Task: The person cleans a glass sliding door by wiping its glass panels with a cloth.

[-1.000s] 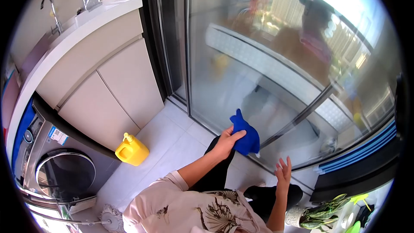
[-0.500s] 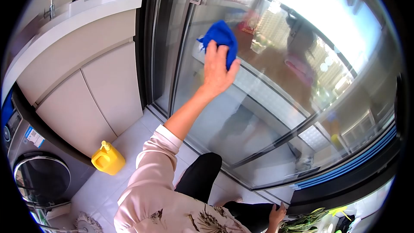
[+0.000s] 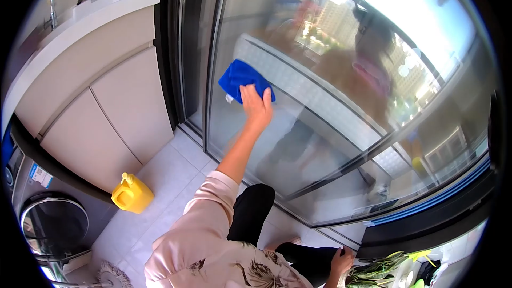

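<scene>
A blue cloth is spread against the glass door, low on its left part. My left hand presses on the cloth with bent fingers, holding its lower right part. A small white tag pokes out at the cloth's lower edge. My right hand rests on my black-trousered knee near the door's bottom right corner, with no object visible in it. Its fingers drape loosely over the knee.
A yellow jug with a pump top stands on the tiled floor. Left are a beige cabinet with a white counter and a washing machine. A mop head lies below; a leafy plant is at lower right.
My left hand has moved down and slightly left across the glass with the blue cloth, which now lies more spread out. My right hand stays at the knee.
</scene>
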Demonstrator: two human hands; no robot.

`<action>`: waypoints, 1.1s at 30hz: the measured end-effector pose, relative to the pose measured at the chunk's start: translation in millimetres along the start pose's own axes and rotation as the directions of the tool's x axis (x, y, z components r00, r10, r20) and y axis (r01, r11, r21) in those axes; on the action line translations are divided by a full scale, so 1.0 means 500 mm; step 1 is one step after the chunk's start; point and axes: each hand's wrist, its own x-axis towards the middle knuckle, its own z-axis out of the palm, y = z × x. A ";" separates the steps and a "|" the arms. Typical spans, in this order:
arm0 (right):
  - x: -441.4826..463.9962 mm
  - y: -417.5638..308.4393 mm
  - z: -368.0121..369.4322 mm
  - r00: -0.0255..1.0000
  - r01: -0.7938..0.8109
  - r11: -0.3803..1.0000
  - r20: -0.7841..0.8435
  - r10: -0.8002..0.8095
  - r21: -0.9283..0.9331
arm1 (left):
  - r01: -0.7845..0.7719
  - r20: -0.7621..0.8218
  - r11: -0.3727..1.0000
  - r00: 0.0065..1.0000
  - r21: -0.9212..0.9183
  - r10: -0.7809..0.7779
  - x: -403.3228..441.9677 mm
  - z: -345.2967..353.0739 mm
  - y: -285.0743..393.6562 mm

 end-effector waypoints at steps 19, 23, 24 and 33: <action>-0.003 -0.025 -0.011 1.000 0.014 1.000 0.000 -0.014 -0.010 | -0.534 0.128 0.839 0.829 -0.104 0.544 0.223 -0.054 0.193; -0.005 -0.013 0.001 0.997 0.063 0.998 -0.053 -0.064 -0.029 | -0.596 0.014 0.803 0.803 0.013 0.596 0.352 -0.055 0.194; -0.003 -0.011 0.003 0.997 0.061 0.998 -0.051 -0.063 -0.033 | -0.588 -0.042 0.807 0.806 0.062 0.591 0.371 -0.052 0.177; 0.003 0.001 0.018 0.997 0.045 0.999 -0.068 -0.046 -0.022 | 0.131 -0.197 0.990 0.971 -0.051 -0.138 0.201 -0.026 -0.096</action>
